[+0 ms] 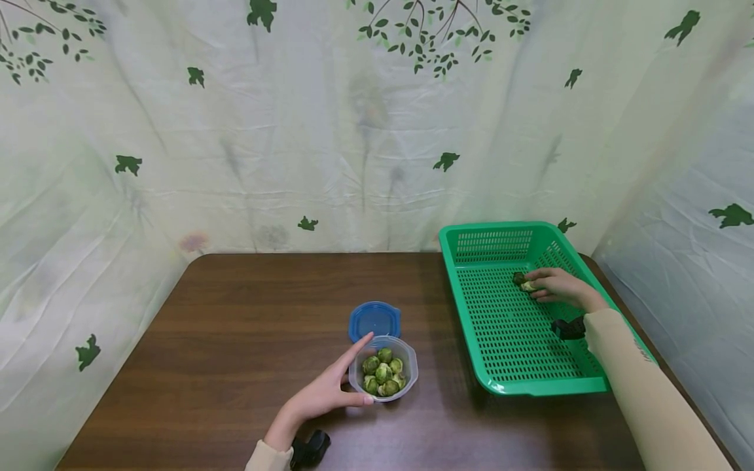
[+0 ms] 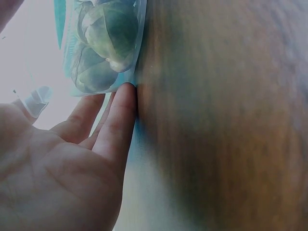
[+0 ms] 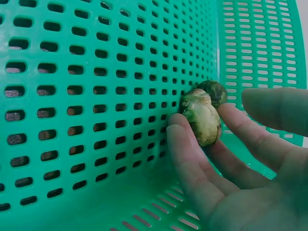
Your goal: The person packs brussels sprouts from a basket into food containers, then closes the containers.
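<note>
Two Brussels sprouts are seen on the perforated floor of a green plastic basket (image 1: 512, 353), which is set at the right of a dark brown wood-grain table (image 1: 265, 314). The nearer one, a pale sprout (image 3: 203, 120), is yellowish-green, with a brownish cut end and a patch of darker leaf. Behind it, a darker sprout (image 3: 215, 90) is partly hidden; its leaves are deep green and mottled.

The right hand (image 1: 559, 288) is lowered into the basket. Its fingers are loosely bent and placed about the pale sprout, which is touched on its near side and from behind. The thumb is held well apart from it, so the hand is left fairly wide and nothing is pinched.

Near the front of the table, a small heap of round, leafy green Brussels sprouts (image 1: 383, 373) is held in a translucent plastic container (image 1: 413, 366). The left hand (image 1: 321, 391) is spread wide at this container's left side, with the thumb laid at the near rim and the index finger stretched towards the far rim. The container's wall is touched by the fingertips. Just behind the container, a blue lid (image 1: 374, 319) is laid. The background is filled by a pale sheet (image 1: 330, 131) printed with green leaves.
</note>
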Motion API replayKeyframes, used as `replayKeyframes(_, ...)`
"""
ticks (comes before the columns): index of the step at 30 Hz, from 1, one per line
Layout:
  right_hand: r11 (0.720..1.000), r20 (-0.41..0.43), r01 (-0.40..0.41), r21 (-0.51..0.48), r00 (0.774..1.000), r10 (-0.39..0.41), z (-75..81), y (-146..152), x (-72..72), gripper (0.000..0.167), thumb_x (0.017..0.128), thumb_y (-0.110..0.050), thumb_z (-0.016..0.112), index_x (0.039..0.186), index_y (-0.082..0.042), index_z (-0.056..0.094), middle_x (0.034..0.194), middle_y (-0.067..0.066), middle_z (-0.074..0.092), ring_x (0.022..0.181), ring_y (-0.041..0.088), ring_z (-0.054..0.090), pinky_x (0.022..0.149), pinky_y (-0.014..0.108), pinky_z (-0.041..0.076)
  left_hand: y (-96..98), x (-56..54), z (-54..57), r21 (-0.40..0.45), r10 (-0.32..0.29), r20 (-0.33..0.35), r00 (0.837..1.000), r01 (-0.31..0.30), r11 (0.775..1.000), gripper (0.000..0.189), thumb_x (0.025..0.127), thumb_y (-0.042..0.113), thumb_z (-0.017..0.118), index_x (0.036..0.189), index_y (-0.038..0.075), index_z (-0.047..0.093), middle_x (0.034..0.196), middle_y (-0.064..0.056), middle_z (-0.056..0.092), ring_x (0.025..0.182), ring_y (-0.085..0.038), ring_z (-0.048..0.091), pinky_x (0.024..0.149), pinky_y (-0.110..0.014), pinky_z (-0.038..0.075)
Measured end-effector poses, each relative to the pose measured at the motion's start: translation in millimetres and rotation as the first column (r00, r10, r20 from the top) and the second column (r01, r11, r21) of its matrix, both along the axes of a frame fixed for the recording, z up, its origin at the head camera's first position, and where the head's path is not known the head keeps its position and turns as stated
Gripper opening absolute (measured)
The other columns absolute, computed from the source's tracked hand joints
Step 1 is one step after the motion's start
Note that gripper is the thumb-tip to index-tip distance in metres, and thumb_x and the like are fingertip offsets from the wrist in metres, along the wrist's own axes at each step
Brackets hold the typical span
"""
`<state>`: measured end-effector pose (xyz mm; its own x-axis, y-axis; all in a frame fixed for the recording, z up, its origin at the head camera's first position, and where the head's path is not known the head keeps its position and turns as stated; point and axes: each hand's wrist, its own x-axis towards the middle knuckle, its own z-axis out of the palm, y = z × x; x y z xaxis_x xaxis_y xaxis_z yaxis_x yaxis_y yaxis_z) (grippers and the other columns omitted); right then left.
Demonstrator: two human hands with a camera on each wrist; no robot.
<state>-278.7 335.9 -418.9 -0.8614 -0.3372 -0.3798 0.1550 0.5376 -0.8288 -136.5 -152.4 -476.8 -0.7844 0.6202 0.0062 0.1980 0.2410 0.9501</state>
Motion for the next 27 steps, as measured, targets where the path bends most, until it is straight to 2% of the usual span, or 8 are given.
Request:
replayKeyframes(9,0.999,-0.020,0.041,0.024,0.999,-0.041,1.1,-2.3,0.3,0.046,0.101,-0.004,0.036,0.139,0.020,0.027,0.141,0.040,0.024,0.119,0.045,0.047,0.095,0.045,0.044,0.4,0.4,0.5,0.000,0.001,-0.003,1.000,-0.001,1.000,0.096,0.084,0.019,0.076,0.155,0.018,0.012,0.152,-0.012,0.027,0.136,-0.029,0.028,0.100,-0.036,0.038)
replayKeyframes(13,0.998,-0.055,0.070,0.003,0.996,-0.069,3.0,-5.2,1.0,0.043,0.101,-0.005,0.039,0.136,0.019,0.033,0.135,0.037,0.035,0.104,0.033,0.058,0.090,0.043,0.047,0.2,0.7,0.8,-0.005,0.001,0.004,1.000,-0.001,1.000,0.096,0.084,0.019,0.076,0.155,0.018,0.012,0.154,-0.011,0.022,0.137,-0.029,0.027,0.100,-0.036,0.037)
replayKeyframes(17,0.995,-0.088,0.102,-0.018,0.991,-0.104,6.4,-8.8,1.5,0.040,0.101,-0.005,0.042,0.133,0.018,0.039,0.125,0.029,0.047,0.088,0.021,0.060,0.083,0.040,0.050,-0.1,0.6,0.6,-0.006,0.004,0.005,1.000,-0.004,1.000,0.096,0.084,0.019,0.076,0.155,0.018,0.012,0.155,-0.010,0.019,0.137,-0.029,0.026,0.100,-0.037,0.037)
replayKeyframes(23,0.991,-0.162,0.136,0.011,0.978,-0.133,11.5,-12.6,1.7,0.037,0.099,-0.003,0.045,0.131,0.015,0.043,0.119,0.025,0.051,0.087,0.023,0.061,0.076,0.040,0.051,0.1,0.3,-0.2,-0.011,0.006,0.006,1.000,-0.006,1.000,0.096,0.084,0.020,0.076,0.155,0.019,0.011,0.153,-0.011,0.025,0.136,-0.028,0.027,0.100,-0.036,0.037)
replayKeyframes(27,0.989,-0.191,0.147,-0.004,0.971,-0.145,17.2,-16.2,3.0,0.036,0.099,-0.002,0.045,0.131,0.014,0.043,0.117,0.025,0.052,0.086,0.023,0.060,0.074,0.039,0.051,0.2,0.3,-0.4,-0.009,0.004,0.006,1.000,-0.004,1.000,0.096,0.084,0.020,0.076,0.155,0.018,0.011,0.152,-0.012,0.026,0.136,-0.029,0.028,0.099,-0.035,0.037)
